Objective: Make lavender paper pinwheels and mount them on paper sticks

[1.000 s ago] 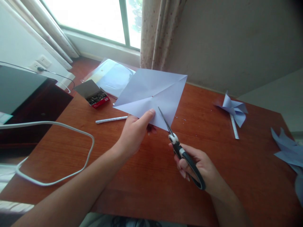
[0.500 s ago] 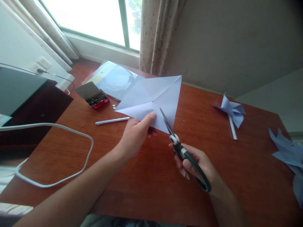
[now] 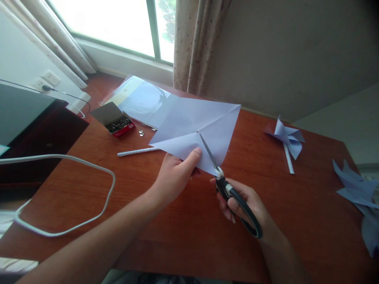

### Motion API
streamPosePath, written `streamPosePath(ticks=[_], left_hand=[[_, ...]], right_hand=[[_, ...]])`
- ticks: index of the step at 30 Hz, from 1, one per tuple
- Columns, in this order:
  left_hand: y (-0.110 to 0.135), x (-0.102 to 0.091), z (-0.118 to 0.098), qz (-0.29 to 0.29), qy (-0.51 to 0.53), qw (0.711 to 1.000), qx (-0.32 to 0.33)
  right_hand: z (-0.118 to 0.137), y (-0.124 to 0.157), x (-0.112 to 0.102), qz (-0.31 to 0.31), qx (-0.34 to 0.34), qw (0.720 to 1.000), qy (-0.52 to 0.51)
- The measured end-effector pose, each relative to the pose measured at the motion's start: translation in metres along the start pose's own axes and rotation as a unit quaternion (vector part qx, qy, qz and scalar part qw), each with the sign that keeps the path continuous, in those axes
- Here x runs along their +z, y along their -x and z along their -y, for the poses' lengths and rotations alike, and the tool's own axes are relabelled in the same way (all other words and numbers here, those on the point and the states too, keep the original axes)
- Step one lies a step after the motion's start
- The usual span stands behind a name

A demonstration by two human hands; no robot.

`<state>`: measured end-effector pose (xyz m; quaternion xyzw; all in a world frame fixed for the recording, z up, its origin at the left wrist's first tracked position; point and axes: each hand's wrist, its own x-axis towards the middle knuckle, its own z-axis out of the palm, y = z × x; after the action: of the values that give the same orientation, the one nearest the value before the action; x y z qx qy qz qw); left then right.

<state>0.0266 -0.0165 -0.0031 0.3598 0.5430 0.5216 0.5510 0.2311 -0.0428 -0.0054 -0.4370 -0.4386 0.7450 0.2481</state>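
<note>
My left hand (image 3: 177,169) pinches the near edge of a white square sheet of paper (image 3: 183,116), thumb on top and fingers underneath. Diagonal creases run across the paper, and a small dark mark shows at its middle. In my right hand (image 3: 241,199) is a pair of scissors (image 3: 220,181) with black and white handles. Its blades lie along the paper's near right corner, the visible tip close to the middle mark. The lower blade is hidden beneath the sheet.
An open red box of metal thumbtacks (image 3: 120,125) stands left, with loose tacks (image 3: 141,133) beside it. A rolled paper stick (image 3: 136,152) and plastic-sleeved sheets (image 3: 143,98) lie nearby. Paper pinwheels (image 3: 287,138) are at right. A white cable (image 3: 111,189) loops over the wooden table (image 3: 183,240).
The paper and my left hand have shifted right and slightly nearer to me. The scissors now reach further into the sheet, their tip close to the middle mark.
</note>
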Motion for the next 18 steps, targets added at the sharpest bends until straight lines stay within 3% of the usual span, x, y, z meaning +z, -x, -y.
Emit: streamPosePath(ticks=[18], left_hand=[[0.0039, 0.0028, 0.0000, 0.011, -0.010, 1.000, -0.012]], right_hand=[[-0.0009, -0.0013, -0.0017, 0.005, -0.010, 1.000, 0.015]])
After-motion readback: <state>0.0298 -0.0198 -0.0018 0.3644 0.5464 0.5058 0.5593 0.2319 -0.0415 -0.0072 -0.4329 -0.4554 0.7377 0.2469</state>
